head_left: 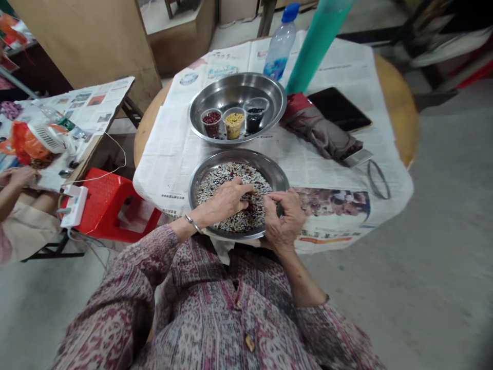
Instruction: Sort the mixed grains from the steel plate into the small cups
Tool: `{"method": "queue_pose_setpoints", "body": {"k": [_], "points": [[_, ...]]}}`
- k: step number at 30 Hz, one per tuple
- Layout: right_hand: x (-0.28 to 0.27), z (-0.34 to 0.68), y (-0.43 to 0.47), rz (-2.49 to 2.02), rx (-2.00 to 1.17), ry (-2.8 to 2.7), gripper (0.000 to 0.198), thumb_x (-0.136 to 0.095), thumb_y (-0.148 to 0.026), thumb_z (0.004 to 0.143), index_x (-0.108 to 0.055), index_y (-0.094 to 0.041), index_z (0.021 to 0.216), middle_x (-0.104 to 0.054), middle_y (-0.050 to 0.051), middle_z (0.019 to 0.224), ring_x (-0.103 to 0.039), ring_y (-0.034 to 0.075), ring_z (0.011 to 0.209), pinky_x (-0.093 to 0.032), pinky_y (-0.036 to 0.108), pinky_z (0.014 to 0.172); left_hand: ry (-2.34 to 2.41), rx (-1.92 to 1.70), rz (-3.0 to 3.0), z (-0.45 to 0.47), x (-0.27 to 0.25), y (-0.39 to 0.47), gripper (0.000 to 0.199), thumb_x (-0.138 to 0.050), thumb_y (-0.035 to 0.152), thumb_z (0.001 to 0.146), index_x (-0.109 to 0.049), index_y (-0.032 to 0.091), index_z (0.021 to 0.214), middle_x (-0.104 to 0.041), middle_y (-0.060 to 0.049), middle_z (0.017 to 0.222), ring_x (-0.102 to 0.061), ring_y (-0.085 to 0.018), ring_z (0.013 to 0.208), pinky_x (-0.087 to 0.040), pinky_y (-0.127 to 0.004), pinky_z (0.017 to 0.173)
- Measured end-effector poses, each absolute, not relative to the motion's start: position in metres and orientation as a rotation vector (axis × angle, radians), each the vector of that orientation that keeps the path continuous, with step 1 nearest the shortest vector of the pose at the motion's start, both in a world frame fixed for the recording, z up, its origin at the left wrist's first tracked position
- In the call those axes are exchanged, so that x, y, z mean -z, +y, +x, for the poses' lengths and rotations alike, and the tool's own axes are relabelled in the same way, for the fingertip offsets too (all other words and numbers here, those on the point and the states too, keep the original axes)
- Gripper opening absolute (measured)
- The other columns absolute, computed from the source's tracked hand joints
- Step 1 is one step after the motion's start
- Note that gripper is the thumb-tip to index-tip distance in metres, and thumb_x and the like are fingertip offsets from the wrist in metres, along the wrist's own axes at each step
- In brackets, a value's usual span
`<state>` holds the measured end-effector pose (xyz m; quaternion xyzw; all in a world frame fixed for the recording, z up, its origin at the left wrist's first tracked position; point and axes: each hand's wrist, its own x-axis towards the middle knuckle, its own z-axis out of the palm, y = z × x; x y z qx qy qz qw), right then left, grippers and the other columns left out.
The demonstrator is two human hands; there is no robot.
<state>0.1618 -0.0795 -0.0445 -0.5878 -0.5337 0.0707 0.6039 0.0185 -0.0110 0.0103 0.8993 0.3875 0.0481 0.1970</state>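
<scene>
In front of me a steel bowl point(196, 172) holds a mix of white grains and dark, red and yellow beans point(246, 218). My left hand point(225, 200) reaches over the mix from the left, index finger and thumb apart, fingertips at the grains. At the bowl's right rim my right hand point(285, 221) is curled closed; whatever lies in its fingers is hidden. Just behind stands a larger steel basin point(239, 85) with three clear cups inside: one of red beans point(211, 123), one of yellow beans point(233, 123) and one of black beans point(254, 119).
Newspaper point(169, 154) covers the round table. A blue-capped bottle point(279, 46), a green cylinder point(318, 46), a folded umbrella point(323, 133) and a dark tablet point(339, 109) lie or stand beyond. To the left are a red stool point(103, 200), a power strip point(75, 205) and another person's hand point(21, 177).
</scene>
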Motion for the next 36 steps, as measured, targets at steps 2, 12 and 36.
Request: {"method": "queue_pose_setpoints", "body": {"k": [2, 12, 36], "points": [[0.045, 0.162, -0.079, -1.36, -0.164, -1.233, 0.016, -0.058, -0.029, 0.089, -0.063, -0.022, 0.076, -0.069, 0.0, 0.078, -0.064, 0.018, 0.08, -0.042, 0.047, 0.104, 1.038, -0.121, 2.515, 0.023, -0.008, -0.008, 0.021, -0.055, 0.01, 0.088, -0.066, 0.016, 0.106, -0.063, -0.007, 0.101, -0.061, -0.02, 0.097, -0.05, -0.035, 0.092], [0.045, 0.162, -0.078, -1.364, -0.179, -1.228, 0.018, -0.058, -0.032, 0.09, -0.063, -0.022, 0.075, -0.069, 0.0, 0.078, -0.063, 0.017, 0.08, -0.041, 0.047, 0.105, 0.875, -0.08, 2.486, 0.002, -0.035, -0.035, 0.013, -0.053, 0.014, 0.093, -0.065, 0.017, 0.095, -0.068, -0.004, 0.096, -0.063, -0.017, 0.09, -0.047, -0.031, 0.089], [0.045, 0.163, -0.079, -1.39, -0.177, -1.241, 0.019, -0.058, -0.033, 0.09, -0.063, -0.022, 0.075, -0.069, 0.001, 0.078, -0.064, 0.018, 0.08, -0.042, 0.048, 0.104, 1.115, -0.215, 2.556, -0.001, -0.024, 0.001, 0.017, -0.055, 0.018, 0.096, -0.06, 0.019, 0.112, -0.058, -0.006, 0.111, -0.058, -0.02, 0.104, -0.048, -0.036, 0.096]]}}
